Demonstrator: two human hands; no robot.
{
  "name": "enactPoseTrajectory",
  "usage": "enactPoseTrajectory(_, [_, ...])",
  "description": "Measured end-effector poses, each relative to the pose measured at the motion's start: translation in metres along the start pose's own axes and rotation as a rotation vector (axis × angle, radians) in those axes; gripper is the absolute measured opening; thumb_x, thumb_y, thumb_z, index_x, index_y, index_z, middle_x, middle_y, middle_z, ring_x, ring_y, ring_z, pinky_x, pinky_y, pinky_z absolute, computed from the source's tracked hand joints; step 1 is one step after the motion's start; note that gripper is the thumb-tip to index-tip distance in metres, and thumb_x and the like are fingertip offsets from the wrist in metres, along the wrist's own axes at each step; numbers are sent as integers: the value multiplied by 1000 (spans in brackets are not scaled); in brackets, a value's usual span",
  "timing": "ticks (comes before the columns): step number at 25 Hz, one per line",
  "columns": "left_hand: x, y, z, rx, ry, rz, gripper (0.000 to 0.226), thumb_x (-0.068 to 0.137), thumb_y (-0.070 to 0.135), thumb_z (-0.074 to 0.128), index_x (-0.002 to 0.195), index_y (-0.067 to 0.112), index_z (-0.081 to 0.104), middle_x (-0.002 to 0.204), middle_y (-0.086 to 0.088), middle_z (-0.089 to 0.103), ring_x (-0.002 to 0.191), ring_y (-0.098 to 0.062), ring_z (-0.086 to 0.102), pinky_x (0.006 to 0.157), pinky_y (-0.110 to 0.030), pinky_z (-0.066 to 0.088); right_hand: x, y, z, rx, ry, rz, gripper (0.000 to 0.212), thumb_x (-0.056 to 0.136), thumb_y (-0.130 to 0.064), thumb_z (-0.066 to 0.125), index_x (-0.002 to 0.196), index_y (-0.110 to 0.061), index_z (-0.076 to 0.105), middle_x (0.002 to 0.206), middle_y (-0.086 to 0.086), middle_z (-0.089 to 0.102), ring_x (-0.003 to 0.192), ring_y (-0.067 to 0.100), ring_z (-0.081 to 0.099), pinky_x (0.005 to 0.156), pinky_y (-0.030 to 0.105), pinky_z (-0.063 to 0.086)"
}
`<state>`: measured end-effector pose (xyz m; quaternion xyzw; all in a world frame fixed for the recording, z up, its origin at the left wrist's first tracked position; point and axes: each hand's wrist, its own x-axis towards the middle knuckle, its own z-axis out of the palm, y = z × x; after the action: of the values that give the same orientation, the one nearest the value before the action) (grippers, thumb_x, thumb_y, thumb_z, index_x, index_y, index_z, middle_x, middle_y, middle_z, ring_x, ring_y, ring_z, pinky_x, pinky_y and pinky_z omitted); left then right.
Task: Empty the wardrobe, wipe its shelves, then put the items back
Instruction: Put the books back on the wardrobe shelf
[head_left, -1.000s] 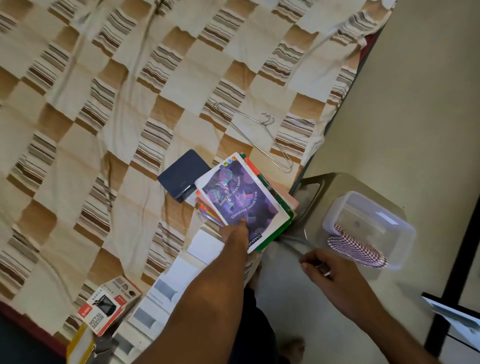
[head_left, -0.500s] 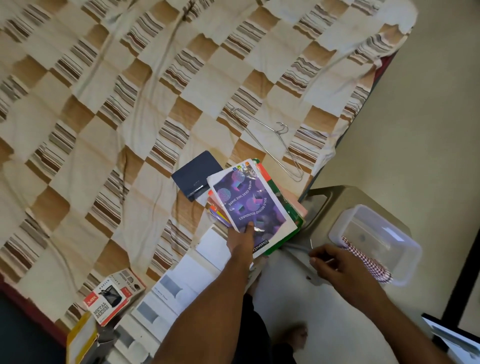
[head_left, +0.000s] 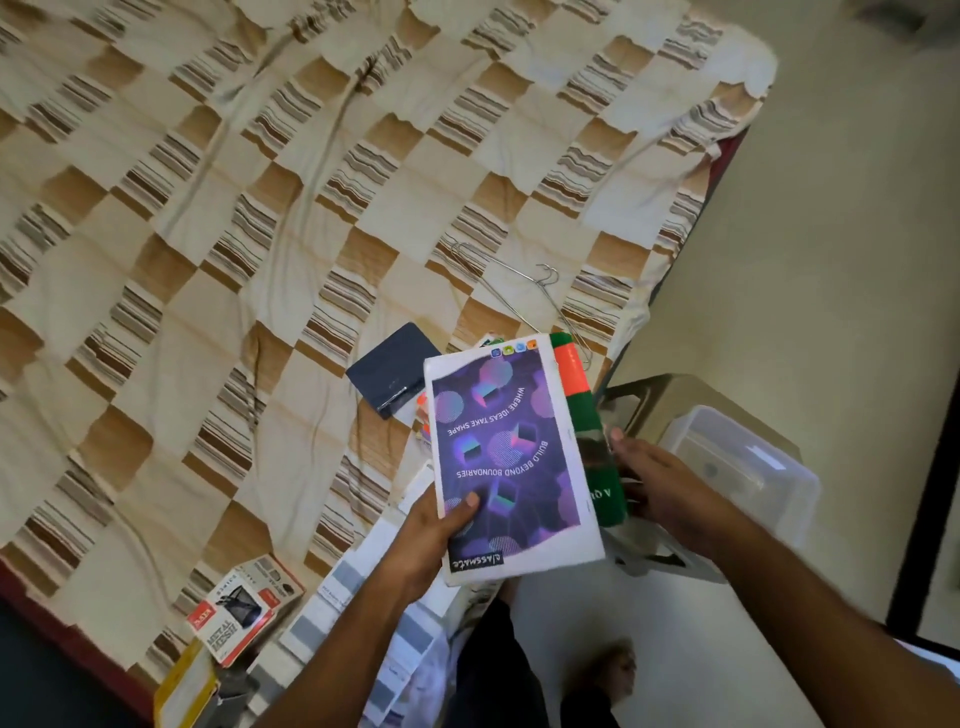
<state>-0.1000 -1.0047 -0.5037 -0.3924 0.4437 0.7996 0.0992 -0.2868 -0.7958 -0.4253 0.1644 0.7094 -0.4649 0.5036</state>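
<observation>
Books in a stack (head_left: 519, 457), purple notebook on top and a green one beneath, sit lifted at the bed's (head_left: 208, 260) near corner. Left hand (head_left: 431, 525) grips the stack's near-left corner, thumb across the purple cover. Right hand (head_left: 654, 483) clasps its right edge. Beyond the stack lie a dark blue wallet (head_left: 392, 371) and wire hangers (head_left: 524, 291); right of it stands a clear plastic box (head_left: 743, 467).

Bare arms, dark clothing below

The left hand (head_left: 434, 530) and right hand (head_left: 660, 480) were bare, without rings, watch or gloves, and both forearms were uncovered to the frame's edge, no sleeve showing. The nails were short and plain. Below and between the hands hung dark clothing (head_left: 493, 670), with a blurred bare foot (head_left: 605, 673) just right of it.
</observation>
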Motion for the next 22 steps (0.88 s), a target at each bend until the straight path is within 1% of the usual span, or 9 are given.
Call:
enactPoseTrajectory(2, [-12, 6, 11, 100, -79, -5, 46, 89, 23, 74, 130, 8, 59, 117, -16, 73, 106, -36, 71, 94, -48, 56, -6, 8, -2, 107, -40, -39, 39, 95, -49, 55, 123, -22, 61, 113, 12, 73, 100, 33, 71, 76, 42, 60])
enactPoseTrajectory(5, [-19, 11, 25, 208, -188, 4, 45, 86, 28, 71, 126, 9, 63, 116, -16, 73, 106, -34, 71, 92, -44, 58, -17, 30, -10, 290, 63, -138, 41, 94, -34, 60, 129, -13, 59, 113, 19, 72, 101, 40, 69, 87, 53, 57])
enactPoseTrajectory(7, [-22, 16, 38, 269, -230, 13, 39, 89, 24, 72, 123, 7, 66, 114, -18, 73, 105, -36, 71, 92, -44, 57, -32, 46, -20, 375, 129, -206, 43, 91, -31, 60, 129, -12, 58, 114, 23, 70, 96, 40, 68, 77, 48, 59])
enactPoseTrajectory(10, [-27, 27, 51, 351, -226, 35, 24, 92, 6, 68, 116, 8, 68, 109, -13, 76, 102, -33, 72, 83, -38, 59, -58, 69, -40, 452, 192, -265, 31, 97, -27, 56, 125, -14, 61, 113, 19, 72, 92, 35, 72, 68, 41, 62])
enactPoseTrajectory(14, [-42, 60, 74, 450, -256, 84, 38, 87, 2, 72, 123, 8, 63, 109, -7, 76, 104, -28, 72, 86, -41, 59, -95, 99, -70, 510, 256, -300, 28, 99, -25, 55, 123, -11, 62, 112, 16, 73, 90, 34, 73, 66, 38, 61])
enactPoseTrajectory(17, [-65, 94, 103, 525, -316, 192, 25, 90, -10, 61, 112, 2, 60, 76, -1, 77, 62, -10, 72, 57, -19, 58, -120, 126, -85, 550, 304, -337, 29, 100, -24, 55, 123, -9, 62, 114, 17, 72, 90, 35, 73, 68, 39, 61])
enactPoseTrajectory(18, [-72, 104, 112, 548, -337, 228, 24, 90, -11, 60, 111, 2, 60, 75, -2, 76, 59, -10, 72, 57, -22, 59, -126, 136, -88, 563, 330, -352, 28, 100, -25, 55, 122, -9, 63, 113, 17, 73, 88, 34, 73, 67, 39, 61])
enactPoseTrajectory(20, [-85, 120, 134, 609, -381, 332, 29, 89, -7, 64, 116, 7, 63, 91, -7, 78, 78, -22, 76, 70, -32, 63, -140, 157, -94, 603, 383, -362, 27, 100, -26, 55, 121, -11, 64, 112, 17, 73, 89, 35, 73, 70, 42, 61])
enactPoseTrajectory(22, [-103, 129, 154, 706, -429, 496, 31, 90, -2, 68, 116, 15, 65, 99, -4, 78, 88, -21, 75, 73, -33, 61, -151, 180, -97, 650, 425, -383, 29, 99, -28, 57, 122, -11, 63, 112, 18, 73, 93, 39, 71, 79, 48, 59])
